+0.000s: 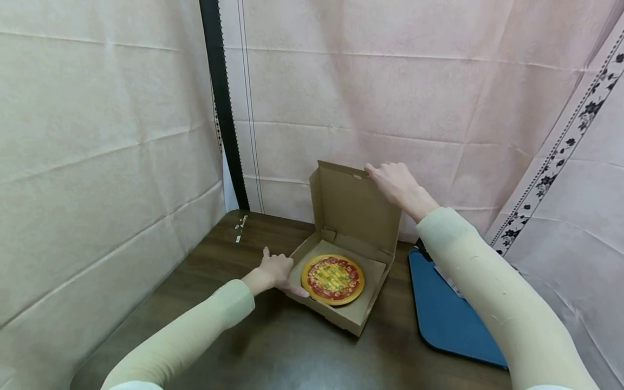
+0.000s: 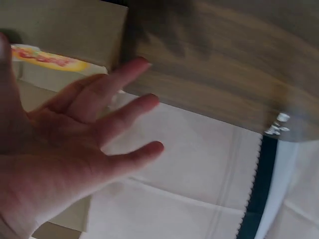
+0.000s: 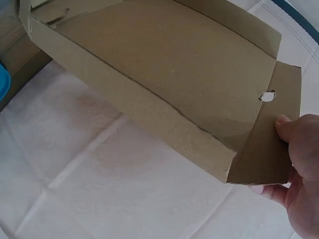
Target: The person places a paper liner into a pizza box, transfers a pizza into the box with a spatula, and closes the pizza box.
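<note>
A brown cardboard pizza box (image 1: 336, 315) sits on the table with its lid (image 1: 361, 208) raised. Inside its base lies a round pizza (image 1: 333, 279) with red and yellow topping. My right hand (image 1: 398, 185) pinches the flap (image 3: 264, 144) at the lid's free edge, thumb on one face and fingers behind. At the box's left side is my left hand (image 1: 277, 271), its thumb by the front wall. Spread, extended fingers (image 2: 127, 117) show in the left wrist view, and this hand grips nothing; whether it touches the box I cannot tell.
A blue board or tray (image 1: 450, 319) lies right of the box, partly under my right forearm, with a dark object by its far edge. Small shiny scraps (image 1: 240, 227) are on the wooden table (image 1: 283, 352) at the back left. Pale cloth (image 1: 390, 97) hangs behind and at both sides.
</note>
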A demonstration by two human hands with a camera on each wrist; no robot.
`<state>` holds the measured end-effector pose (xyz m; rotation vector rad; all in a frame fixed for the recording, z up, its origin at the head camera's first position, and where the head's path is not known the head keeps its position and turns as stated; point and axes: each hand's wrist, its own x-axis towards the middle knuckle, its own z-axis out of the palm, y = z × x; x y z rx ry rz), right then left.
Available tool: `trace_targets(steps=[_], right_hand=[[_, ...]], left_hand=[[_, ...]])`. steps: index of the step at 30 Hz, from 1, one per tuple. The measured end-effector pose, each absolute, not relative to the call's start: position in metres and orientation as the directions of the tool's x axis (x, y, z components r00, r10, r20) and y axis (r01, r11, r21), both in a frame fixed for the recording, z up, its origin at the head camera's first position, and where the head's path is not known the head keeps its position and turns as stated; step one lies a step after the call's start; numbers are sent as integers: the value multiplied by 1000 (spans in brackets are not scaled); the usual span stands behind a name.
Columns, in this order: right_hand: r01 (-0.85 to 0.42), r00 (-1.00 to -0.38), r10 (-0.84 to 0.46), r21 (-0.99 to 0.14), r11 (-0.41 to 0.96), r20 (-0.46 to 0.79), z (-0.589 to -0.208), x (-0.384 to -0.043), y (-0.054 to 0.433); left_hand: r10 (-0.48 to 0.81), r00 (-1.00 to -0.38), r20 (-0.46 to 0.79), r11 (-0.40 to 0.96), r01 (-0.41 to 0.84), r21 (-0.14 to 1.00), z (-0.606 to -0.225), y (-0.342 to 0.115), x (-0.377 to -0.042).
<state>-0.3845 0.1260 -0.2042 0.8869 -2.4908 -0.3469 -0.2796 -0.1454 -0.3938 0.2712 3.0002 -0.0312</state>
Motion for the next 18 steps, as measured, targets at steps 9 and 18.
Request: trace_targets(steps=[9,18], right_hand=[[-536,-680,-639,351,768,359,-214,-385,137],[-535,-672,-644,361,764,365,-218,-386,138]], left_hand=[[113,-990,-83,992,117,-47,-397,-106,-269],[57,-995,-85,993,65,-97,-398,-88,-263]])
